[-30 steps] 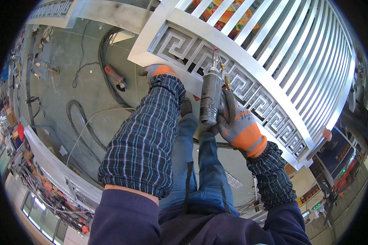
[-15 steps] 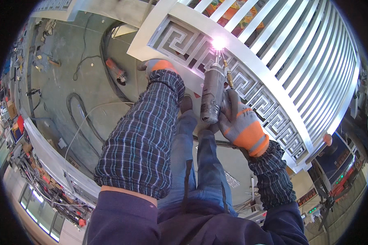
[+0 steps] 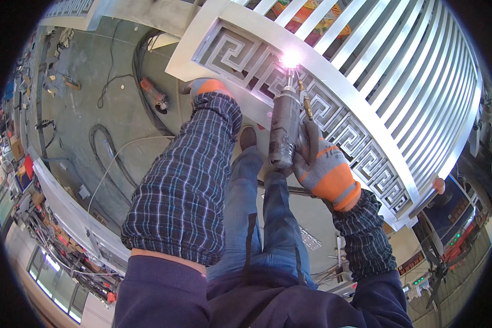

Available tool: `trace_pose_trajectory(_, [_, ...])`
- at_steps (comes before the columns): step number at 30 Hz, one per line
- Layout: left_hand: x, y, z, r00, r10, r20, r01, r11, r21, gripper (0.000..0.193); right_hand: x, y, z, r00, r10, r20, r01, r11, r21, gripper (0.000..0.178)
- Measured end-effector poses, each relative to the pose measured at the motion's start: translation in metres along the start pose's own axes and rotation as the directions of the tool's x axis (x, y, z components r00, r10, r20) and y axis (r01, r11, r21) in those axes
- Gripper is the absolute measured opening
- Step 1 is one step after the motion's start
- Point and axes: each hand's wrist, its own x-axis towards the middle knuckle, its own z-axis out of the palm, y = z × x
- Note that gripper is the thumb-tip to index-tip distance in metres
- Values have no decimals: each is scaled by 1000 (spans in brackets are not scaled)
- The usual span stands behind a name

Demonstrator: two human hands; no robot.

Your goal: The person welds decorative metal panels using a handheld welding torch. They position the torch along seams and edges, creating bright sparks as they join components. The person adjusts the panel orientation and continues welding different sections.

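My right hand [image 3: 327, 170], in a grey and orange glove, is closed around a dark cylindrical welding torch [image 3: 283, 128]. A brass-coloured fitting runs along the torch's side. At its tip a glaring pinkish-white spot of light [image 3: 290, 59] sits on the inner edge of the frame of a silvery metal panel [image 3: 317, 59], hiding the contact point. Greek-key fretwork [image 3: 235, 52] fills the panel's near band. Beside the panel's near left edge is my gloved left hand [image 3: 210, 87]. Most of its fingers are hidden behind the cuff, so its grip cannot be made out.
Parallel metal slats [image 3: 415, 65] span the panel's far side. An orange-red power tool [image 3: 154, 95] and dark cables [image 3: 139, 60] lie on the floor at left. Another person's fingers [image 3: 438, 186] show at the panel's right corner. Assorted tools and parts crowd the far left.
My left forearm and the panel's left corner have shifted slightly left in view. The torch stays in my right hand, its tip still lit at nearly the same place.
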Motion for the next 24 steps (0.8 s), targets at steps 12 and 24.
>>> trace_pose_trajectory(12, [16,4,14,986,-107,-127,89,986,-142,39,-76,22,-9,1000,1,18,-1,999,49,47])
trace_pose_trajectory(24, [30,3,15,997,-48,-61,51,998,47,37,-92,57,-19,981,186,54,-182,980,-76,44])
